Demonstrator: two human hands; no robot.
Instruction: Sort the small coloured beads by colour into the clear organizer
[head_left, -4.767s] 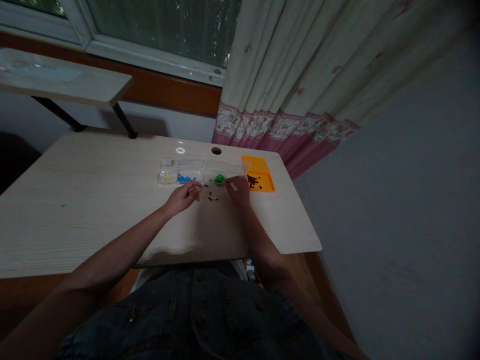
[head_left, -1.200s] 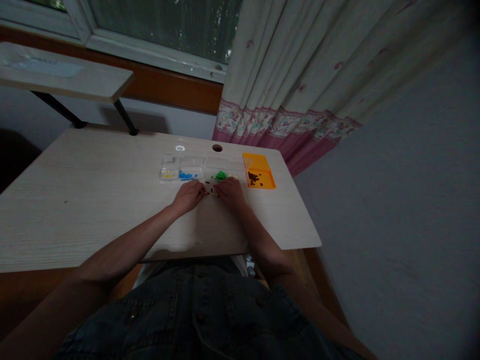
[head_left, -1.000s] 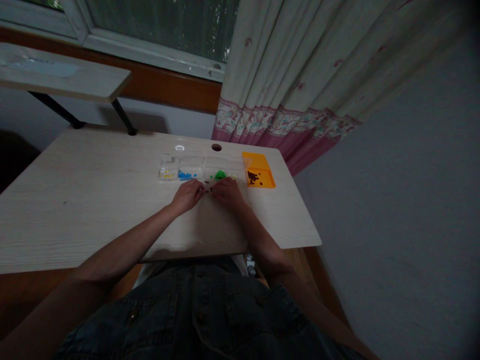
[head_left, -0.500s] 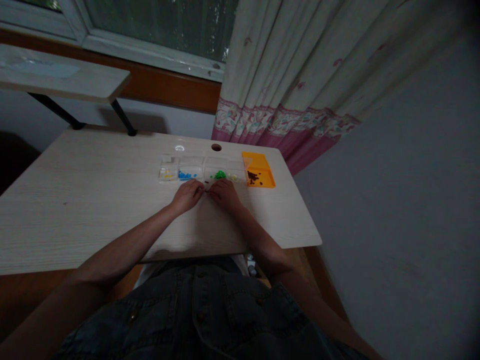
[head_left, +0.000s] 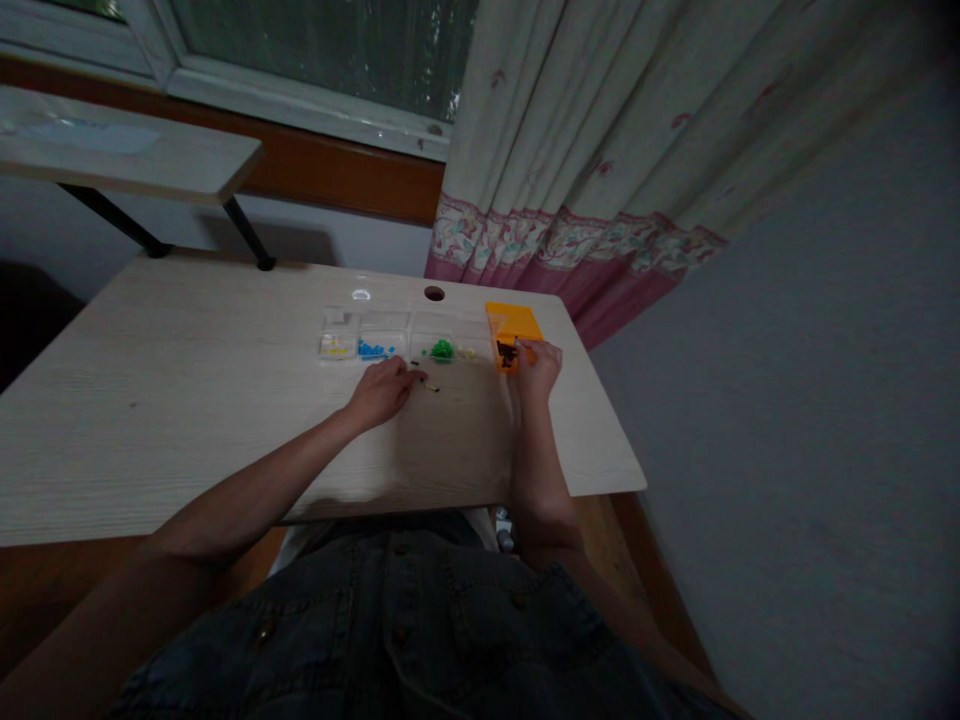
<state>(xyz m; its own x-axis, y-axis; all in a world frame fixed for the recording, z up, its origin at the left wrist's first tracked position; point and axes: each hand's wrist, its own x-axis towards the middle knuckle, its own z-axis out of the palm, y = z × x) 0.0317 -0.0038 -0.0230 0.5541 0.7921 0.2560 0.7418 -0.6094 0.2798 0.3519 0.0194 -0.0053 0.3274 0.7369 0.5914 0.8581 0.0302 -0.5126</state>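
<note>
Near the middle of the table, my left hand (head_left: 384, 390) rests with its fingers drawn together. By its fingertips is a small thin pale piece with a dark end (head_left: 433, 387); whether the fingers grip it is too small to tell. A tiny dark piece (head_left: 415, 363) lies just beyond those fingers. My right hand (head_left: 540, 370) is at the open orange box (head_left: 517, 320), its fingers bent and pinched over the small dark brown pieces (head_left: 506, 354). What lies between its fingertips is hidden.
A clear compartment box (head_left: 409, 345) stands open behind my left hand. It holds yellow pieces (head_left: 335, 352), blue pieces (head_left: 373, 350), green pieces (head_left: 442, 349) and pale pieces (head_left: 468, 354). Behind it is a round hole (head_left: 434, 293) in the table (head_left: 225, 400). A raised shelf (head_left: 150, 150) stands at left.
My right hand has left its place beside my left hand and moved right to the orange box. The left hand has stayed nearly still, and the thin piece beside it now shows.
</note>
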